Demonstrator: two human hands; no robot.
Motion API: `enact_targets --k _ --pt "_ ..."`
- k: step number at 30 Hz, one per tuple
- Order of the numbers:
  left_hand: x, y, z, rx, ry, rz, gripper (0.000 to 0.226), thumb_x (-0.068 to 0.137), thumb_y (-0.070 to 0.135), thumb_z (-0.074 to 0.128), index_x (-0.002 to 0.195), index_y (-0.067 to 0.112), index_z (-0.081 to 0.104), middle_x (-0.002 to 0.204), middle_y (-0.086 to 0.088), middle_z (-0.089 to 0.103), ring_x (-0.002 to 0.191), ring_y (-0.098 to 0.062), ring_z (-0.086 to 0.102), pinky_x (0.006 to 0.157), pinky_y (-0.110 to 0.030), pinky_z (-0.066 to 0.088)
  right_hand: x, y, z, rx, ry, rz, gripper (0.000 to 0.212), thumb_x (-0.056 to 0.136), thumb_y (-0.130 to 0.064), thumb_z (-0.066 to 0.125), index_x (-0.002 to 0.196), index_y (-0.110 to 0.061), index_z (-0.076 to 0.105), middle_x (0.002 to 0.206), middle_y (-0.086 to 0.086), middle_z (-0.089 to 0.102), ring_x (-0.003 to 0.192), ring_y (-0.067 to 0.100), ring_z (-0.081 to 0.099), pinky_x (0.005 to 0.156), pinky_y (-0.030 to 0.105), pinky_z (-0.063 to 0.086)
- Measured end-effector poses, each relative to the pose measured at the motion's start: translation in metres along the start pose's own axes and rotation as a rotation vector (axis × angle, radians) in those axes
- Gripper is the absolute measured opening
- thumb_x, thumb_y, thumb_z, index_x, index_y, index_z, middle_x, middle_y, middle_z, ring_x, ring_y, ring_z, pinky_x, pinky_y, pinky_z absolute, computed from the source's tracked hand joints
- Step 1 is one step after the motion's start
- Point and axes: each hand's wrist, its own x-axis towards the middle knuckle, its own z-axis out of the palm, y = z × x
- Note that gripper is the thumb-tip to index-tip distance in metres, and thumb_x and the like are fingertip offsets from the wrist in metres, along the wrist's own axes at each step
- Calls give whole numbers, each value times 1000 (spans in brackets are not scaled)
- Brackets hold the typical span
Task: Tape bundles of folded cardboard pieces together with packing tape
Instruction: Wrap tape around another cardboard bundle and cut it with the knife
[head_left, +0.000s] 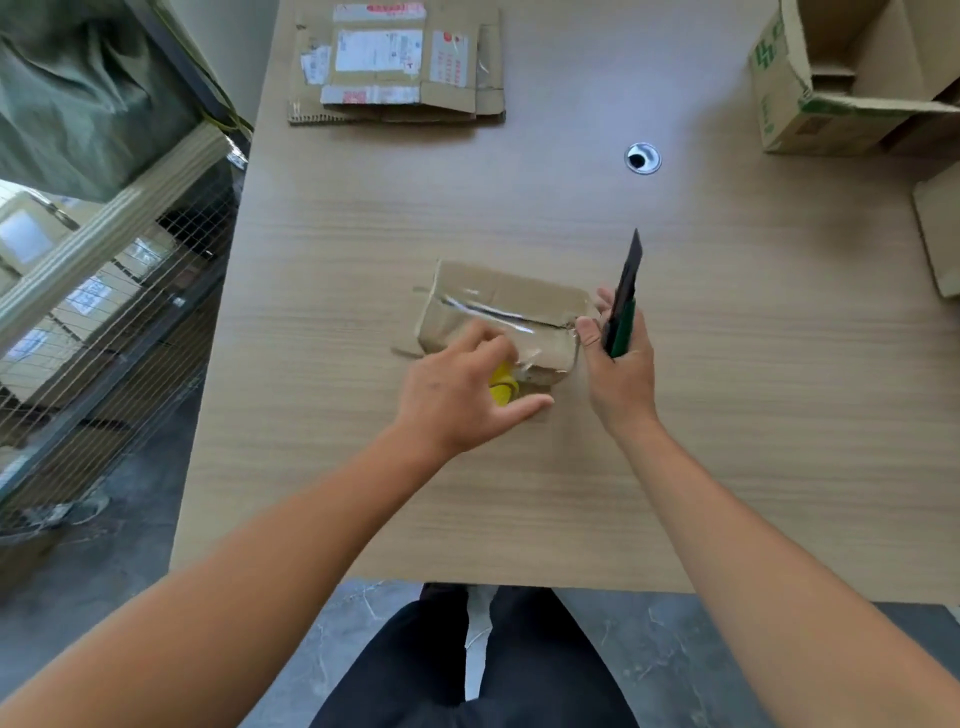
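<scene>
Tape already crosses the bundle (511, 306) between our hands. Our right hand (621, 374) clasps a knife (623, 296) at its right end; our left hand (447, 389) covers the roll (501, 389), grip unclear. Cutting remains, we judge.

A pale wood-grain worktop (727, 467) carries a small taped brown cardboard bundle (519, 306) near its middle, a stack of flattened labelled cardboard (395, 67) at the far edge, an open green-printed cardboard box (779, 104) far right, and a round metal grommet (643, 158) between those two.
</scene>
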Motion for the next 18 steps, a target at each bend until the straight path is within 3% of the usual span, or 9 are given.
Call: enact_targets --k 2,4,7,9,13,16,18 --pt "-2 10 -18 -128 -119 -54 44 77 68 67 90 26 64 107 12 64 93 -17 66 77 -41 55 9 -6 -16 -46 -100 61 13 95 -22 67 99 -29 58 100 10 61 96 23 63 91 34 51" --pt "-5 13 -36 -291 -200 -98 34 79 55 70 87 21 67 112 8 69 105 -14 65 94 -38 51 10 -14 -25 -11 -205 151 15 96 -18 67 92 -30 60 96 2 64 90 19 65 91 41 55" --pt "-13 0 -59 -374 -131 -210 23 77 47 73 84 25 67 124 7 64 119 -5 58 105 -21 40 9 -19 -29 -1 -292 203 11 97 -17 67 95 -27 64 103 3 69 96 25 67 96 52 56" --pt "-11 -15 -71 -315 -115 -285 20 76 45 80 82 33 64 136 5 56 129 -3 51 106 -18 35 8 -22 -28 18 -306 217 10 97 -17 68 99 -26 66 105 -2 70 93 18 64 95 50 55" --pt "0 -37 -82 -210 -360 -328 20 80 37 83 82 32 64 160 3 37 141 -5 40 109 -22 28 8 -27 -19 -11 -326 224 7 96 -18 69 102 -21 66 105 5 70 89 14 61 85 36 53" --pt "3 -39 -77 -214 -388 -351 21 79 40 83 83 27 68 155 6 39 135 -7 45 103 -20 29 5 -33 -23 -242 -232 123 20 89 -28 72 85 -16 57 93 -7 53 74 1 53 71 19 44" --pt "3 -37 -75 -202 -346 -423 24 78 44 84 83 27 69 143 7 42 124 -7 49 99 -21 29 -12 -35 -28 -271 -228 155 32 83 -39 71 71 -22 46 74 -14 46 56 4 44 54 20 34"
